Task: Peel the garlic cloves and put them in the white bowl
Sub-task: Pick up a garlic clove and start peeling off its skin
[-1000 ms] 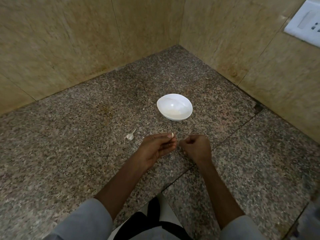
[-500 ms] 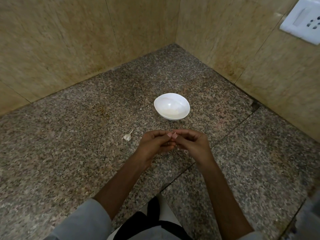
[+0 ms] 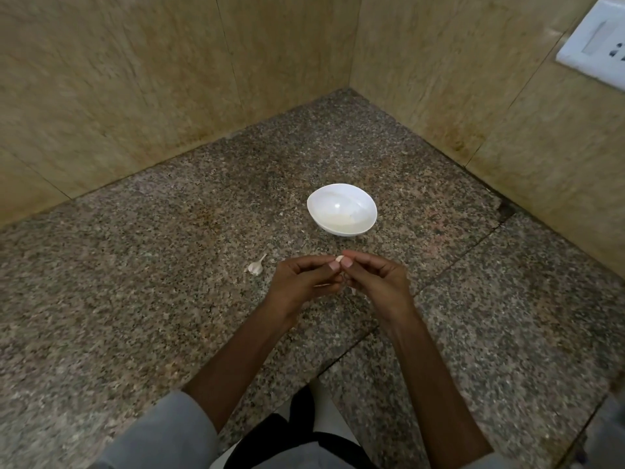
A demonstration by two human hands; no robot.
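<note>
A: While we are looking down through the head view, we are seeing the two hands coming together. A second ago the right hand (image 3: 375, 282) was hanging apart in a loose fist, and now it is meeting the left hand (image 3: 301, 282) thumb to thumb.

B: And we are spotting the garlic clove (image 3: 339, 258) peeking out pale just above those two thumbnails. Both hands are pinching it, fingers curled in around it.

A: So what are we reading into that for the task?

B: We are judging that peeling is under way on this clove, with the skin likely being worked loose at the tip. It is not going into the white bowl (image 3: 341, 231) yet.

A: Where is the bowl sitting, then?

B: We are seeing it standing on the granite counter (image 3: 152, 282) just beyond the hands, straight ahead of the clove and apart from the fingertips. We are not able to tell whether anything is lying inside it.

A: And off to the left?

B: We are noticing another garlic piece (image 3: 255, 267) lying on the counter, near the left hand but not touching it. By our guess it is waiting its turn.
</note>
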